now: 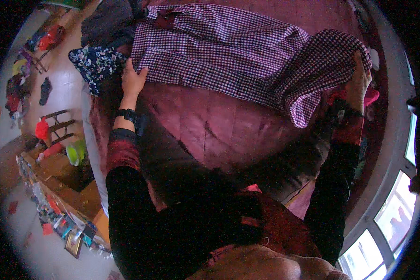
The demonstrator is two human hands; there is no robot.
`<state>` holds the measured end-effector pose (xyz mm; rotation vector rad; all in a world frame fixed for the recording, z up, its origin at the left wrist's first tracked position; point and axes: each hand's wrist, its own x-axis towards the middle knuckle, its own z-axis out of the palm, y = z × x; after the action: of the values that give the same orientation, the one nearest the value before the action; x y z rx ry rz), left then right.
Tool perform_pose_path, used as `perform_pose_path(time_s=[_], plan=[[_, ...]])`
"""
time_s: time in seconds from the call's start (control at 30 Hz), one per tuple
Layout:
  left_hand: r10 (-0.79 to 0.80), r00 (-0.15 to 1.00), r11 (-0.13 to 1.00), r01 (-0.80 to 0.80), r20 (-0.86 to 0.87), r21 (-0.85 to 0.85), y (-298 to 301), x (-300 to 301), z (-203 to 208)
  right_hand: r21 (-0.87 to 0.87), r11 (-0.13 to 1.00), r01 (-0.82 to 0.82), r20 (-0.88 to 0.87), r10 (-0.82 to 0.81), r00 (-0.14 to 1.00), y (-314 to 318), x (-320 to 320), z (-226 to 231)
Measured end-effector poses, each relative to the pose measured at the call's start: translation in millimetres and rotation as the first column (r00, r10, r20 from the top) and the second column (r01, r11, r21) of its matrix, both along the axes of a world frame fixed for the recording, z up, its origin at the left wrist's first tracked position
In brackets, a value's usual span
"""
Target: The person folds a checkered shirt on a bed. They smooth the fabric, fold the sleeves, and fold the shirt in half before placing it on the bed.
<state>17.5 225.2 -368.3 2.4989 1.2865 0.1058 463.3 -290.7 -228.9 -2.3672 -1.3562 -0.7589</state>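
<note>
Head view: the checked garment [214, 51] lies lengthwise across the far part of the bed [205, 121], reaching from near its left edge toward its right edge. Its right part is doubled back and bunched into a raised hump, with 1 pale-edged corner hanging toward the near side.

The right hand [359, 86] is at that hump's outer side, probably to control the loose end; the cloth hides its fingertips, so I cannot tell whether they pinch. At the opposite end, the left hand [133, 81] has its thumb and fingers spread at the garment's near left corner, perhaps to keep that end flat. With 1 hand at each end, the length between seems easier to manage.

Just beside the left hand, a floral cloth [98, 63] lies at the bed's left edge, with a dark cloth [108, 25] beyond it. They sit beyond the garment's left end, which leaves its surface uncovered there. Past the bed's left edge, a wooden stool [58, 126] stands on the floor.
</note>
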Motion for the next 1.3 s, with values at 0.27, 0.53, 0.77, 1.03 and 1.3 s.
perform_pose_path(time_s=[0.27, 0.53, 0.77, 1.03, 1.3], plan=[[-0.022, 0.985, 0.999, 0.027, 0.170, -0.027, 11, 7, -18, -0.060, 0.996, 0.072, -0.106, -0.079, 0.991, 39, -14, 8], [0.332, 0.908, 0.906, -0.232, 0.254, -0.353, 22, 5, -20, -0.066, 0.996, 0.055, -0.156, -0.064, 0.986, 63, -1, 6], [0.161, 0.976, 0.984, -0.147, 0.146, -0.103, 19, -3, -39, 0.118, 0.980, 0.158, -0.540, -0.070, 0.839, 93, -8, -46], [0.274, 0.954, 0.945, -0.244, 0.121, -0.216, 25, -5, -29, -0.172, 0.885, 0.433, -0.940, -0.279, 0.198, -34, -149, -81], [0.384, 0.909, 0.804, -0.243, 0.163, -0.542, 1, 0, 1, -0.257, 0.859, 0.442, -0.853, -0.417, 0.313, -40, -195, -113]])
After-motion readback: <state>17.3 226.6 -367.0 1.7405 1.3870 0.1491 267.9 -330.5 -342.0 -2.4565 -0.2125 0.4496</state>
